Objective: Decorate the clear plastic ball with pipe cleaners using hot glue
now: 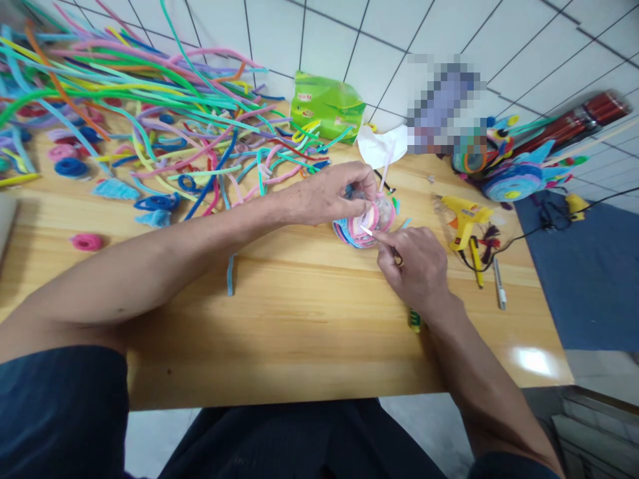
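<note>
A round coiled pipe-cleaner piece point(344, 234) in pink, white and blue lies on the table in front of me. My left hand point(332, 193) reaches over its far left side, thumb and fingers pinched on its pink upper rim. A pale pink strand point(387, 165) stands up just beyond those fingertips. My right hand point(422, 266) is closed around small scissors point(367, 231), whose pointed metal tip touches or nearly touches the coil's face. One finger loop shows by the thumb; most of the handle is hidden in the palm.
Many loose pipe cleaners point(164, 100) cover the back left, with small coils such as a pink one point(87, 241). A green packet point(327, 110) stands by the tiled wall. At right are a yellow glue gun point(464, 216), a corded cable and a cutter knife point(500, 286).
</note>
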A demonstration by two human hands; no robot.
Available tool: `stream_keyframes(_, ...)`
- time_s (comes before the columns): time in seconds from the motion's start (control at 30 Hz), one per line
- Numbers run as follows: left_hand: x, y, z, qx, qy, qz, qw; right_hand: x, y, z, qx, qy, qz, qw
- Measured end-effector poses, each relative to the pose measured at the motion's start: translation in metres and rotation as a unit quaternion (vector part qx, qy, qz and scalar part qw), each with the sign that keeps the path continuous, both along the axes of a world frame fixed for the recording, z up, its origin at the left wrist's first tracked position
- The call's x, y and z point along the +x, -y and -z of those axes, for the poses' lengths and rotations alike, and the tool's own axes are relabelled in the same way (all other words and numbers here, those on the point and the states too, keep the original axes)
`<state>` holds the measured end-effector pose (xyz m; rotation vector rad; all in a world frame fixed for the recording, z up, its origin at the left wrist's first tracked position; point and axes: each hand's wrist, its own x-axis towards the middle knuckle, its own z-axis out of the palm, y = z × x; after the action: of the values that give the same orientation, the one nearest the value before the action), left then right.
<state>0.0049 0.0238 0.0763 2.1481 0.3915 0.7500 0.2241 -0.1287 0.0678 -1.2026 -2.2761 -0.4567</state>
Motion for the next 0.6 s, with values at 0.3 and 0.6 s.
stream_keyframes(0.3, -0.0003, -0.0004, 0.0010, 0.002, 0.000, 0.003, 1.000, 0.0038, 0.0007, 0.0006, 0.002, -0.009, -0.006, 1.000)
stream_keyframes(0.6, -0.0012, -0.0009, 0.0027, -0.002, 0.003, 0.021, 1.000, 0.0036, 0.0009, 0.0027, 0.001, -0.008, 0.002, 1.000)
